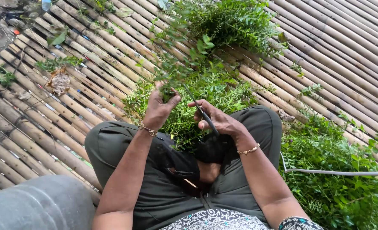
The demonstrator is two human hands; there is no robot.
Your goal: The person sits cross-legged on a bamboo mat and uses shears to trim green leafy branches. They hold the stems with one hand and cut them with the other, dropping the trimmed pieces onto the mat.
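I sit cross-legged on a bamboo-pole floor (112,55). My left hand (158,108) grips the stem of a leafy green sprig (184,64) that rises from it. My right hand (216,119) holds a dark pair of scissors (199,110), its blades pointing up toward the sprig's stem close to my left hand. A heap of small-leaved green cuttings (206,98) lies in front of my knees, just beyond both hands. Each wrist wears a thin bracelet.
A larger bunch of leafy branches (236,21) lies farther ahead, and another pile (338,170) at my right side. A thin white cord (338,172) crosses that pile. A dry brown leaf (60,81) lies left; a grey rounded object (35,204) sits at bottom left.
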